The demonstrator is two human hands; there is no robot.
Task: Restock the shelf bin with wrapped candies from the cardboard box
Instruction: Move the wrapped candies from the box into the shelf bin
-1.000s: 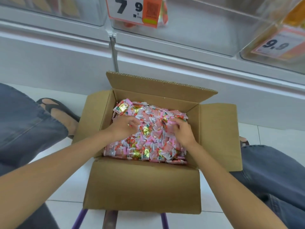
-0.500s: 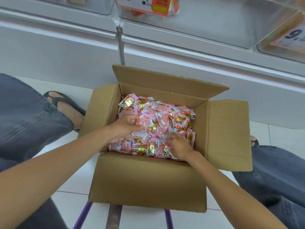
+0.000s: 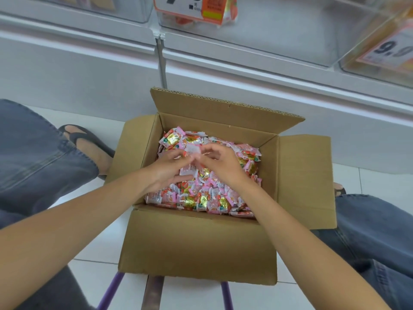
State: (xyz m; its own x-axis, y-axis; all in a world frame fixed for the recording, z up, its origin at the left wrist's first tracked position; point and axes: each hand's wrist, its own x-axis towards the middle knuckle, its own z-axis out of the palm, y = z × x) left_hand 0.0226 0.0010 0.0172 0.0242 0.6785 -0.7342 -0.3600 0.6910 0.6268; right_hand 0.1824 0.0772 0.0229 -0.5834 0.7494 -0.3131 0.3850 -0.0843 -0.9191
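Observation:
An open cardboard box (image 3: 201, 247) stands in front of me, filled with pink, red and gold wrapped candies (image 3: 201, 198). Both hands are over the pile, close together. My left hand (image 3: 167, 171) curls its fingers around a bunch of candies at the pile's middle. My right hand (image 3: 220, 165) meets it from the right, fingers curled on the same bunch of candies (image 3: 192, 151). A clear shelf bin (image 3: 279, 27) with a red-and-white price tag (image 3: 194, 7) sits above, mostly see-through, with a few candies at its left end.
The box rests on a purple-legged stool (image 3: 111, 291) over a white tiled floor. My jeans-clad knees flank it, and a sandalled foot (image 3: 89, 144) lies at left. A second clear bin (image 3: 380, 48) with an orange price tag is at upper right.
Both hands have come together at the pile's middle and lifted slightly with candies gathered between them. Before, they were spread apart and pressed into the pile.

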